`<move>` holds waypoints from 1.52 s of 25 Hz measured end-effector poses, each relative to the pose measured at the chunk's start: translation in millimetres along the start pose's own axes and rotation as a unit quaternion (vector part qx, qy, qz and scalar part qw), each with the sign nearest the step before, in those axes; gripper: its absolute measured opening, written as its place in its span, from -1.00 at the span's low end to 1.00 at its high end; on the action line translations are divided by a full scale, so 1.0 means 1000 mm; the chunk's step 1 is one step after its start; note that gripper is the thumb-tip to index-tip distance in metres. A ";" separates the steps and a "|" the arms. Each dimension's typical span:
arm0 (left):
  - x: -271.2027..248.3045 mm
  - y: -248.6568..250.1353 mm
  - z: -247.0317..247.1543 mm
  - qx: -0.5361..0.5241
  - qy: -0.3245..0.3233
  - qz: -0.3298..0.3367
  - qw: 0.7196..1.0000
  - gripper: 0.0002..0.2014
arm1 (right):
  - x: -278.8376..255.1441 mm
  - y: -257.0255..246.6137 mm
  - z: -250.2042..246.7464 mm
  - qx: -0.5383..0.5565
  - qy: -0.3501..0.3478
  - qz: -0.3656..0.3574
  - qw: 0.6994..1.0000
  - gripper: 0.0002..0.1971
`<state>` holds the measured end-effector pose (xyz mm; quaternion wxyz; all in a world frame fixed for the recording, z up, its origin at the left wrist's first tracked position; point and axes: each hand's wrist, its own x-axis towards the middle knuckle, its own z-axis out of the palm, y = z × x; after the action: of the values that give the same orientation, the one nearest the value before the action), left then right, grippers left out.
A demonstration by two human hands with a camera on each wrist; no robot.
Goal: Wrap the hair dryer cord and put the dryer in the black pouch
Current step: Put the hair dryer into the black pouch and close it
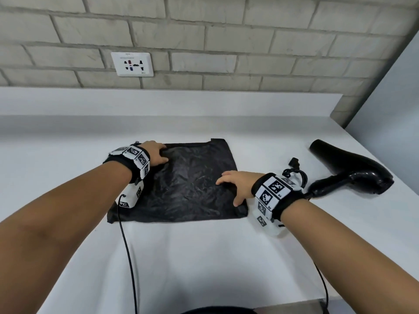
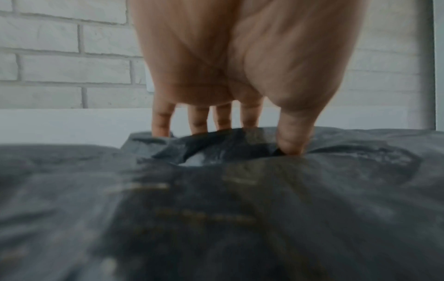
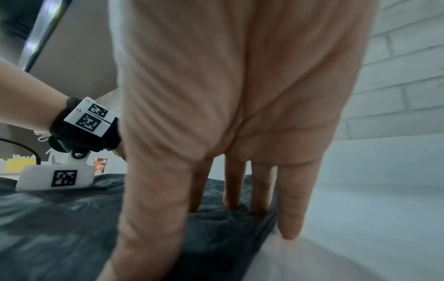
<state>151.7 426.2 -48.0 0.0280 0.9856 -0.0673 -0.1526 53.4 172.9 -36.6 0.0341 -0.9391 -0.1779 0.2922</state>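
Note:
A crumpled black pouch [image 1: 188, 182] lies flat on the white counter [image 1: 204, 250]. My left hand [image 1: 162, 154] is at its far left corner. In the left wrist view the left hand [image 2: 245, 140] pinches the pouch [image 2: 216, 209] edge, thumb in front and fingers behind a raised fold. My right hand [image 1: 229, 184] rests with straight fingers on the pouch's right edge; the right hand [image 3: 235, 199] touches the pouch [image 3: 60, 228] with its fingertips. The black hair dryer [image 1: 349, 173] lies to the right, with its cord bundled [image 1: 294, 174] and plug [image 1: 294, 161] behind my right wrist.
A white wall socket [image 1: 132, 64] sits in the grey brick wall above a raised back ledge [image 1: 158, 100]. A grey panel [image 1: 390, 94] closes off the right side. Thin black cables [image 1: 129, 257] hang from both wrist cameras over the counter's front edge.

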 end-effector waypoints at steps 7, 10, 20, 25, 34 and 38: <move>-0.034 0.018 -0.019 -0.072 0.071 0.183 0.978 -0.76 | 0.005 0.003 0.010 0.046 0.049 0.059 0.996 -0.20; -0.058 0.037 -0.024 0.120 0.165 0.253 0.946 -0.72 | 0.001 -0.012 0.006 0.137 0.255 0.092 0.953 -0.26; -0.086 0.059 -0.021 0.244 0.198 0.130 0.940 -0.40 | -0.017 -0.029 -0.038 -0.034 0.205 0.040 0.977 -0.69; -0.089 0.040 -0.027 0.093 0.236 -0.004 0.967 -0.05 | -0.036 0.000 -0.026 -0.154 0.355 0.175 0.905 -0.48; -0.111 0.067 -0.014 -0.051 0.322 0.115 0.938 -0.47 | -0.032 0.022 -0.036 0.556 0.453 0.160 0.679 -0.78; -0.102 0.073 -0.019 -0.062 0.252 0.071 0.963 -0.21 | -0.027 0.016 -0.040 0.457 0.541 0.142 0.692 -0.65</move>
<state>52.1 368.5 5.7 0.1155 0.9812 -0.1186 0.0993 60.3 149.6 7.8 0.5070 -0.8175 0.1624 -0.2197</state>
